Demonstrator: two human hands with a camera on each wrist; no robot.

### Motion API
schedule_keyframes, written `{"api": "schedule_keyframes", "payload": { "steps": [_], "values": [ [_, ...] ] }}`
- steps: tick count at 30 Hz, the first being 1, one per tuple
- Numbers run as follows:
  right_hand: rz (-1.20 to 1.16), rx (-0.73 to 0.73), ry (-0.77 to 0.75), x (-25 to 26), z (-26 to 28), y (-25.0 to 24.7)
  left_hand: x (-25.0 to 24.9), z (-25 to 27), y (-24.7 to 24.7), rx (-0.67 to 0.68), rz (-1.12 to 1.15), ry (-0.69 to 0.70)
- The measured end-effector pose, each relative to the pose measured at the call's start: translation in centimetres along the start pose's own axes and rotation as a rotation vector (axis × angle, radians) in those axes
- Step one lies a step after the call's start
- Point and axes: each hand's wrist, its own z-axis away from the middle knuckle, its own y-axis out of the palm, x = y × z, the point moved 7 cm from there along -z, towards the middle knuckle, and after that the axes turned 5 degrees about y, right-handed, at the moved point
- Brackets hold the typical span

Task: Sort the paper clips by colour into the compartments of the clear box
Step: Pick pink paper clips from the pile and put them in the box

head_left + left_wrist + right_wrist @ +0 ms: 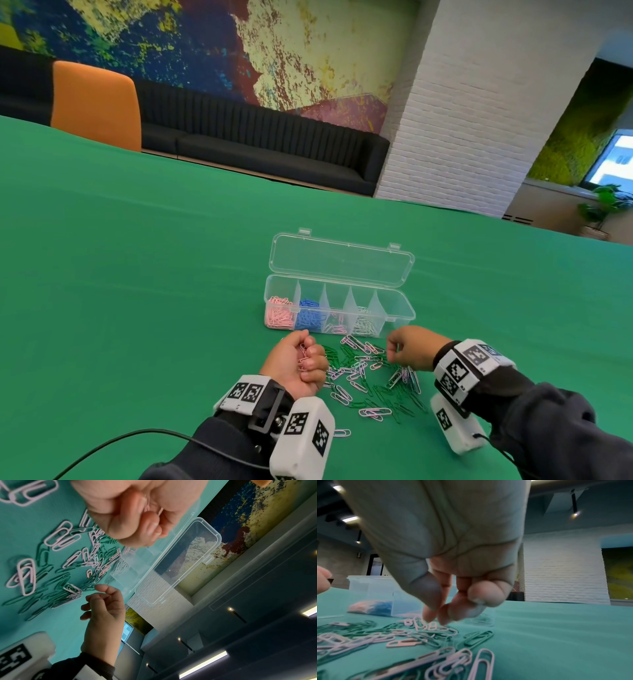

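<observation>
Sorting is under way on the green tablecloth (pixel 137 274). The clear box (pixel 404 310) lies with its hinged lid (pixel 342 260) folded back flat, which leaves all five compartments reachable from above. Its long side faces the person, so each compartment is close to the loose paper clips (pixel 370 380) heaped just in front of it.

The leftmost compartment holds pink clips (pixel 279 311). The second holds blue clips (pixel 310 315). The third holds a few pale lilac or pink ones, the fourth holds white ones, and the fifth appears empty. Green, pink and lilac clips remain in the heap.

The left hand (pixel 298 363) is turned palm up beside the heap, fingers curled into a loose fist around a small bunch of pink clips (pixel 303 358). This posture serves as a temporary store, probably so that several clips of one colour go to the box in a single trip.

The right hand (pixel 407 346) is lowered over the far right edge of the heap. In the right wrist view the thumb and fingertips (pixel 443 618) are drawn together and point down at pink clips. Whether a clip is already pinched cannot be determined.
</observation>
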Motion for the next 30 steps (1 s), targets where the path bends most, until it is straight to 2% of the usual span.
{"api": "schedule_keyframes", "payload": {
  "steps": [4,9,14,19,26,30],
  "values": [
    [-0.049,-0.031,-0.061,0.6,-0.2,0.3,0.0,0.0,0.0,-0.007,-0.018,-0.002],
    [0.070,-0.029,-0.147,2.1,-0.8,1.5,0.0,-0.2,-0.1,-0.044,-0.017,0.013],
    [0.127,-0.002,-0.110,2.0,-1.8,1.8,0.1,-0.3,-0.2,-0.067,-0.009,0.054],
    [0.092,-0.050,-0.090,1.5,-1.9,1.0,0.4,-0.1,0.2,-0.027,-0.024,0.040],
    [0.145,-0.028,-0.099,1.3,-1.7,1.7,0.4,-0.1,0.2,-0.042,-0.029,0.046],
    [0.120,-0.074,-0.113,1.2,-1.2,1.6,0.4,-0.2,0.2,-0.048,-0.038,0.053]
  ]
}}
